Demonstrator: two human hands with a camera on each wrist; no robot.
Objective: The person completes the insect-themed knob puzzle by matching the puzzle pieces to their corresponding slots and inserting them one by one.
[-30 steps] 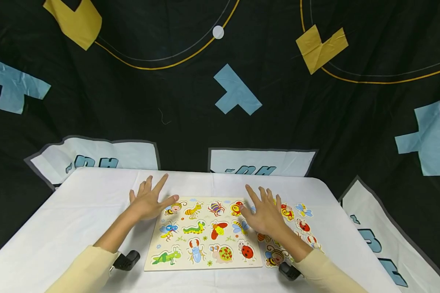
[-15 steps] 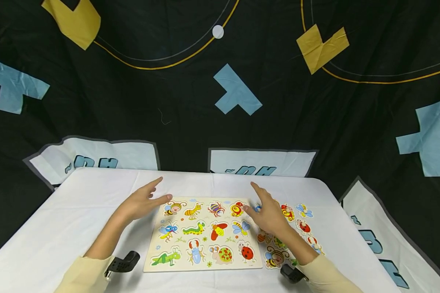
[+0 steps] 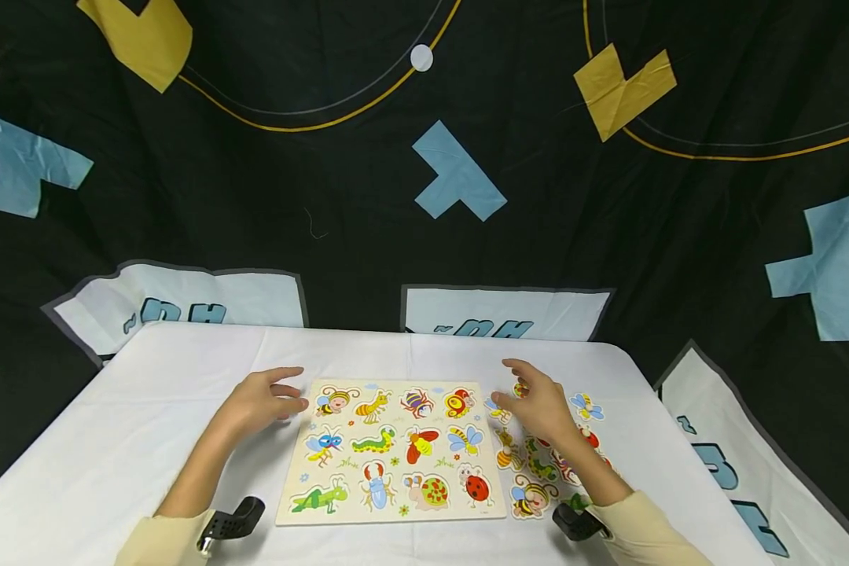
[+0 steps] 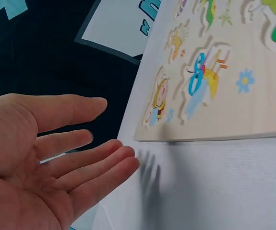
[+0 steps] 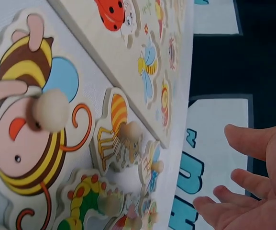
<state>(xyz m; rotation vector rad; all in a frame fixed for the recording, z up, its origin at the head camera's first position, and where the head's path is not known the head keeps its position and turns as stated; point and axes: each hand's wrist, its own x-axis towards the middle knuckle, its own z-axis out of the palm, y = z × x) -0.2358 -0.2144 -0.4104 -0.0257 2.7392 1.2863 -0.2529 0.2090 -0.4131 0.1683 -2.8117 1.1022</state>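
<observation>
A wooden insect puzzle board (image 3: pixel 339 511) lies on the table, with pictured recesses of bugs. My left hand (image 3: pixel 258 402) hovers just off its upper left corner, fingers extended and nothing in them. Beyond the board's upper right edge, my right hand (image 3: pixel 540 405) is held over the loose puzzle pieces, also holding nothing. In the right wrist view a bee piece (image 5: pixel 25 158) with a round wooden knob lies closest, beside an ant piece (image 5: pixel 114 132) and a caterpillar piece (image 5: pixel 82 201). My right forearm hides part of the pieces.
The table (image 3: pixel 184 377) wears a white cloth. A blue-winged dragonfly piece (image 3: pixel 586 406) lies at the far right of the group. Behind the table hangs a black curtain (image 3: pixel 354 220) with blue and yellow shapes. Each wrist carries a black camera (image 3: pixel 233 519).
Both hands have drawn apart, the left moving left and toward me, the right moving right off the board. Their spread fingers have come closer together. Board and pieces stay put.
</observation>
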